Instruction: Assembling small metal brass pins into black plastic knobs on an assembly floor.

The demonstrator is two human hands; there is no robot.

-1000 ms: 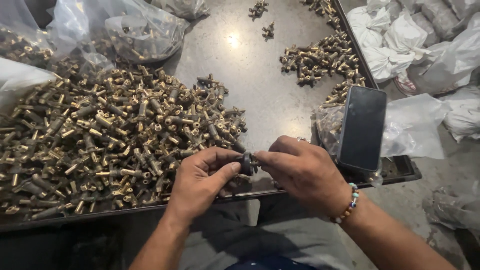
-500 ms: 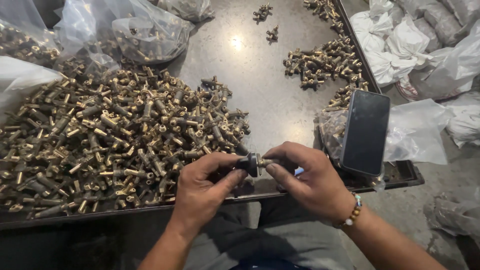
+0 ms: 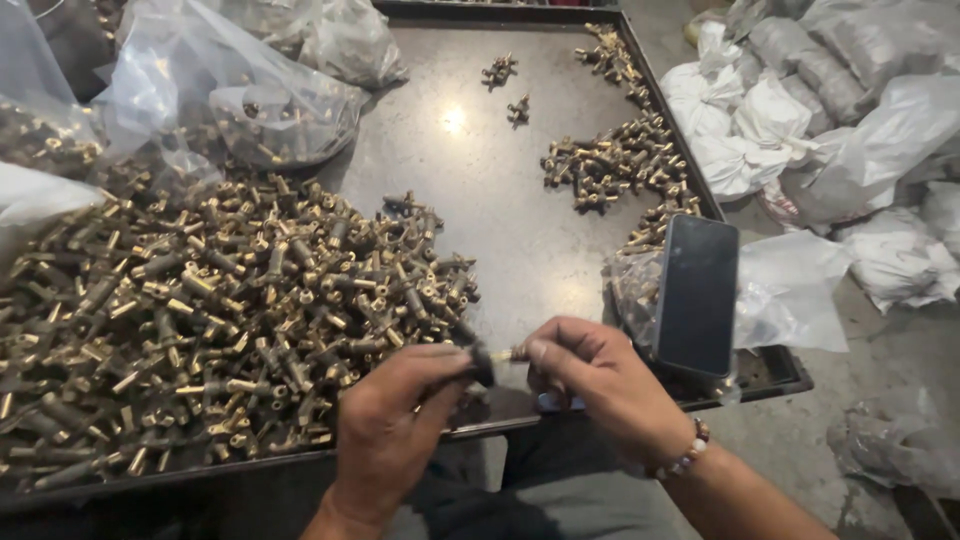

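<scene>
A large heap of brass fittings [image 3: 230, 320] covers the left of the dark metal tray [image 3: 480, 200], reaching up to the left hand [image 3: 395, 430]. A smaller cluster of fittings [image 3: 615, 165] lies far right. A black phone [image 3: 697, 295] stands propped at the tray's right edge, just beside the right hand [image 3: 595, 385]. Clear plastic bags [image 3: 230, 100] sit at the rear left. Both hands pinch one small brass fitting [image 3: 490, 362] between fingertips over the near rim; its long axis runs roughly left to right.
</scene>
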